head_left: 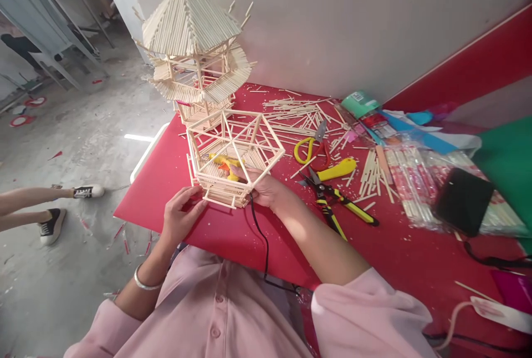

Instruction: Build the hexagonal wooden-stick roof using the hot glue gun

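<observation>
A hexagonal frame of thin wooden sticks [266, 125] stands on the red tabletop in front of me. Inside its open bars, a yellow glue gun with an orange trigger [226, 167] is held by my right hand [260, 187], which reaches in through the near right side; the bars partly cover its fingers. From the gun's side a black cord [261, 230] runs down over the table edge. My left hand [182, 211] pinches the frame's near left corner between thumb and fingers. Just behind stands a pagoda model of the same sticks [193, 25], its roofs tiered.
Right of the frame lie scissors [305, 150], a yellow-handled tool [336, 169] and pliers [353, 205]. Loose sticks [297, 117], plastic packs of sticks [409, 180] and a black phone [464, 201] spread farther right. Another person's legs [37, 203] show at left.
</observation>
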The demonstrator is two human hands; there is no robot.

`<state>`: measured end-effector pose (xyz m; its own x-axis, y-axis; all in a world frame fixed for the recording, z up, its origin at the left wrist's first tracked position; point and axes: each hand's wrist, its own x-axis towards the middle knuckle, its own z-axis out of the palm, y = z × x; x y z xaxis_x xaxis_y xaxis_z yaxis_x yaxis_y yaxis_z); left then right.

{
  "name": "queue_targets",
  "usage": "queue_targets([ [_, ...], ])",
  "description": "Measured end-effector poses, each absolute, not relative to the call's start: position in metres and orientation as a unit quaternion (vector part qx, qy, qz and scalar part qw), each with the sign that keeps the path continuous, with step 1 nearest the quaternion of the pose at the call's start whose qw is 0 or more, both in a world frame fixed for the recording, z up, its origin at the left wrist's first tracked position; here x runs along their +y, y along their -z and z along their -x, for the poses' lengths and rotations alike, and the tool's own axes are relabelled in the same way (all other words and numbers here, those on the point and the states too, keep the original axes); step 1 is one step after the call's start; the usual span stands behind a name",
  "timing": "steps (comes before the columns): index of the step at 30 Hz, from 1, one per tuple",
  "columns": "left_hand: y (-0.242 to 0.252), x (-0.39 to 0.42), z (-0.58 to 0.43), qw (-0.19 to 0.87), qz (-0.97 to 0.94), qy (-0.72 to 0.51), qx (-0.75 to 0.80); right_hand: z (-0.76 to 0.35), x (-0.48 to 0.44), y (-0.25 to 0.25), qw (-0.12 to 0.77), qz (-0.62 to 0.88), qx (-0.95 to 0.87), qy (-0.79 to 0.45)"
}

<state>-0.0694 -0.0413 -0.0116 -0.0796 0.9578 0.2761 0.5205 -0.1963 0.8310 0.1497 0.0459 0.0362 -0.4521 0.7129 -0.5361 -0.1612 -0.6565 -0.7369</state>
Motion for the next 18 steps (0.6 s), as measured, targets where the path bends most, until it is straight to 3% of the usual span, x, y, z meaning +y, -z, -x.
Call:
queue_targets([
  [18, 0.008, -0.043, 0.067, 0.268, -0.626, -0.451, 0.577, -0.154, 0.053, -0.031, 0.268, 0.444, -0.323, -0.792],
])
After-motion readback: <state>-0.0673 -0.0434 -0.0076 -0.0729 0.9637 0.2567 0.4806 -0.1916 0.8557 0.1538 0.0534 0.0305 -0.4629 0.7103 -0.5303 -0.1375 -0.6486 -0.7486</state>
